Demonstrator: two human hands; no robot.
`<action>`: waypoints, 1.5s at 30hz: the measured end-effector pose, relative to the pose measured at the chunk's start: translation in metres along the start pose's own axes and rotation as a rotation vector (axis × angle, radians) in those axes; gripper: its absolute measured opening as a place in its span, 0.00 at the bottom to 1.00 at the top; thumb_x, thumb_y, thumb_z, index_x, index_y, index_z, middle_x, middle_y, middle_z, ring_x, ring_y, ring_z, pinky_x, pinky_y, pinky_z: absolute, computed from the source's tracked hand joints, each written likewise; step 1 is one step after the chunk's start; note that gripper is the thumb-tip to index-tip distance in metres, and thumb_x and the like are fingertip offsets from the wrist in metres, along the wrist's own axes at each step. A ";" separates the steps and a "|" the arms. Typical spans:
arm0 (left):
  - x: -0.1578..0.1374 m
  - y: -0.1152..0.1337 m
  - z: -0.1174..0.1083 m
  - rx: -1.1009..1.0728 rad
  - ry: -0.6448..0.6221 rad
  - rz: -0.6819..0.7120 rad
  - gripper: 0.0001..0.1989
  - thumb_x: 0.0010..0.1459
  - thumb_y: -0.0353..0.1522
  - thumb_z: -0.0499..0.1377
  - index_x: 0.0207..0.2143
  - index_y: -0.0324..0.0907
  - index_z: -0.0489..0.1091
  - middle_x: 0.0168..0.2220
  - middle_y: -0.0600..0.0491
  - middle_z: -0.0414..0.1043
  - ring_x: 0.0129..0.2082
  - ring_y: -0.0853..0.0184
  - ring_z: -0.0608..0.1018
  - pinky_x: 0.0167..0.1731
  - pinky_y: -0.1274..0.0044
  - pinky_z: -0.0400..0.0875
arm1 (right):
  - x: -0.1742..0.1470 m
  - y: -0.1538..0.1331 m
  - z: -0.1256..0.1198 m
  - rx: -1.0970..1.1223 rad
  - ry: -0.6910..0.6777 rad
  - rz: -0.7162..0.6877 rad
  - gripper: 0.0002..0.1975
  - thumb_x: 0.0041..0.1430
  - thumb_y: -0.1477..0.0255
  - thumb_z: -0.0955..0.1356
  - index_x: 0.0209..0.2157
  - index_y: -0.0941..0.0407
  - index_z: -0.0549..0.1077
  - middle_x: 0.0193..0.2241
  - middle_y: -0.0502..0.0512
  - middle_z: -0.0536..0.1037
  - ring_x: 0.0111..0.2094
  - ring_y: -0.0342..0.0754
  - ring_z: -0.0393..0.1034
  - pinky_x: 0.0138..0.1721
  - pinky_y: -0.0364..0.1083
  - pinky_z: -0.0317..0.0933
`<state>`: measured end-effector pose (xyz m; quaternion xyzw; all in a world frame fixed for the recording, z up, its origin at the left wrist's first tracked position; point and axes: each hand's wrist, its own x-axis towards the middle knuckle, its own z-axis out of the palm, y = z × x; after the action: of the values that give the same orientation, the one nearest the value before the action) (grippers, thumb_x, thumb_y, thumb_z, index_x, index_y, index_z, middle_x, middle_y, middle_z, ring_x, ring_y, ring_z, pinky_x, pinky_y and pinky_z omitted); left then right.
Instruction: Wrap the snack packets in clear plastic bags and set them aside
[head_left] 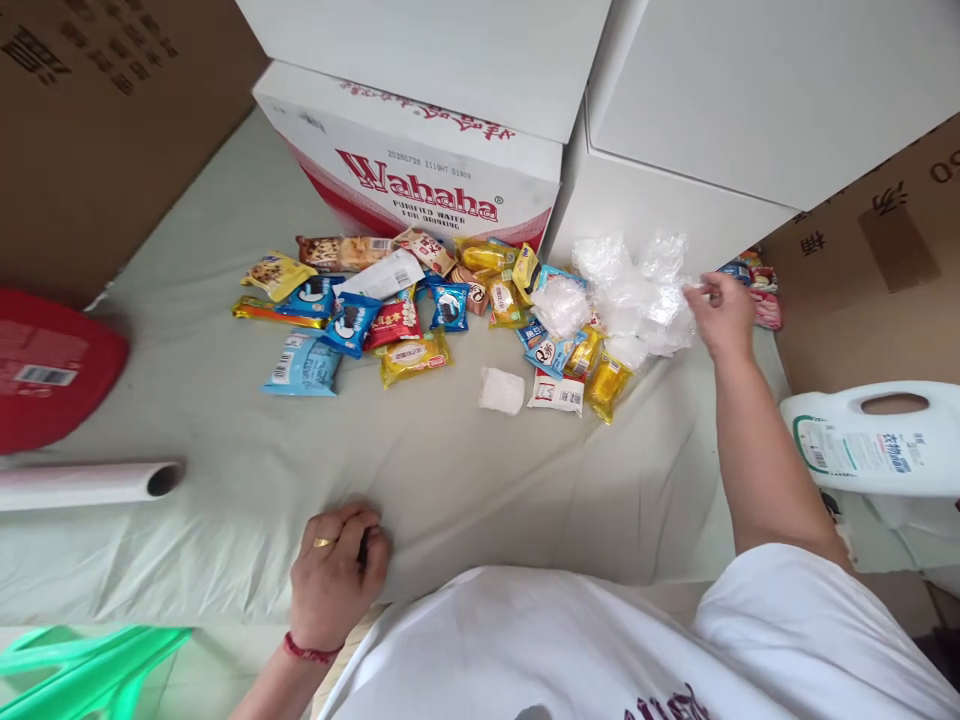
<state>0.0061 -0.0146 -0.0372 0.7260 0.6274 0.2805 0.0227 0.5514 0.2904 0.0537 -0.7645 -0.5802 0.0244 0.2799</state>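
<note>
My right hand [724, 315] reaches to the right end of a heap of crumpled clear plastic bags [637, 290], its thumb and finger pinched on the edge of a bag. My left hand [337, 560] rests loosely curled at the front edge of the cloth-covered table, with nothing seen in its fingers. Many small wrapped snacks lie against the boxes, among them a light blue packet [304, 365], a yellow packet [415, 357] and a white packet [556, 392]. A small white folded piece [502, 390] lies in front of them.
A Wahaha carton [442, 185] and white boxes [690, 180] stand behind the snacks. A red object [56, 370] and a white roll [90, 485] lie at left. On the right are a white jug [874, 440] and a brown carton [862, 290]. A green stool [97, 670] stands below.
</note>
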 end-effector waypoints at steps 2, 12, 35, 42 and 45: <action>-0.001 0.000 -0.002 -0.048 -0.010 -0.054 0.04 0.56 0.28 0.59 0.33 0.45 0.73 0.36 0.49 0.78 0.38 0.59 0.78 0.42 0.68 0.74 | -0.003 -0.015 0.001 0.026 -0.017 0.034 0.11 0.57 0.71 0.73 0.40 0.61 0.78 0.34 0.55 0.78 0.30 0.44 0.67 0.38 0.45 0.62; 0.038 0.060 -0.006 -0.961 -0.261 -0.732 0.13 0.59 0.43 0.61 0.36 0.42 0.72 0.26 0.56 0.70 0.25 0.69 0.72 0.26 0.77 0.67 | -0.220 -0.132 -0.002 0.346 0.097 -0.233 0.06 0.65 0.66 0.69 0.35 0.53 0.74 0.30 0.53 0.76 0.30 0.48 0.69 0.35 0.47 0.65; 0.065 0.074 0.025 -1.777 0.028 -1.027 0.18 0.47 0.41 0.74 0.28 0.42 0.71 0.28 0.58 0.70 0.28 0.72 0.72 0.31 0.79 0.69 | -0.309 -0.157 0.050 1.318 -0.669 0.717 0.20 0.38 0.64 0.82 0.32 0.54 0.75 0.25 0.45 0.70 0.23 0.38 0.60 0.23 0.39 0.56; 0.069 0.084 0.014 -1.797 0.005 -0.863 0.14 0.49 0.37 0.73 0.28 0.42 0.71 0.38 0.55 0.77 0.35 0.68 0.79 0.38 0.76 0.71 | -0.309 -0.150 0.022 0.770 -0.285 0.077 0.12 0.63 0.60 0.70 0.40 0.54 0.76 0.34 0.52 0.75 0.32 0.45 0.67 0.34 0.45 0.64; 0.069 0.088 0.013 -1.766 -0.024 -0.848 0.14 0.50 0.38 0.72 0.28 0.42 0.70 0.45 0.53 0.78 0.41 0.64 0.80 0.41 0.74 0.71 | -0.303 -0.166 0.013 0.727 -0.276 -0.149 0.12 0.64 0.61 0.70 0.44 0.53 0.76 0.42 0.56 0.75 0.32 0.44 0.68 0.33 0.45 0.66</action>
<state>0.0942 0.0345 0.0116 0.1650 0.4007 0.6103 0.6632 0.3034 0.0509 0.0313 -0.5610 -0.6198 0.3104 0.4525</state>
